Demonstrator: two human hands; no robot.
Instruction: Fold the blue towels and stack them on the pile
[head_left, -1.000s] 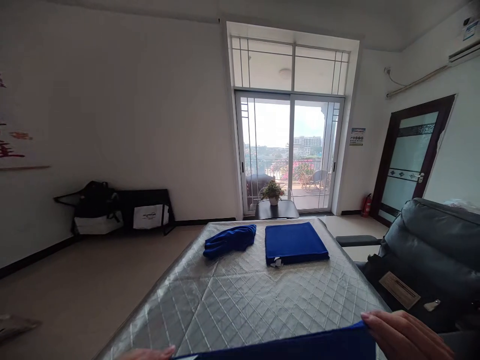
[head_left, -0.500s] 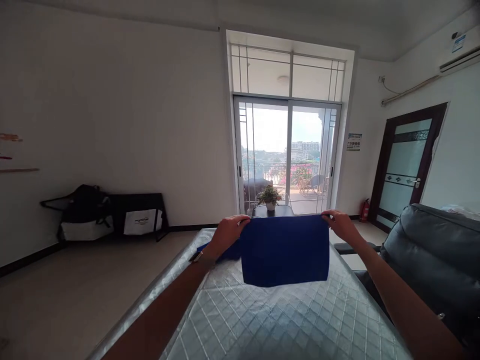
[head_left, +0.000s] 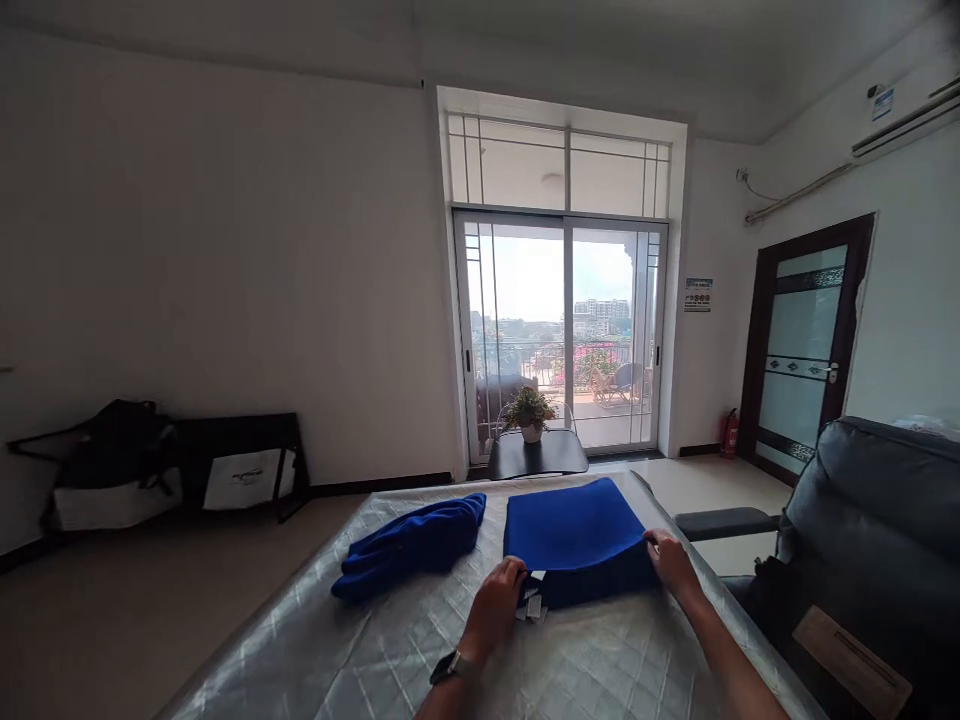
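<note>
- With the left hand (head_left: 495, 598), pinches the near left corner of a folded blue cloth (head_left: 574, 525); with the right hand (head_left: 670, 560), grips its near right corner.
- Holds that cloth's near edge between the hands, its far part reaching away beyond them above the silver-covered table (head_left: 405, 655).
- Shows dark blue fabric (head_left: 596, 590) just below that edge, and white tags (head_left: 534, 606) just right of the left hand.
- Has crumpled blue cloth (head_left: 416, 545) on the table, left of and beyond the left hand.
</note>
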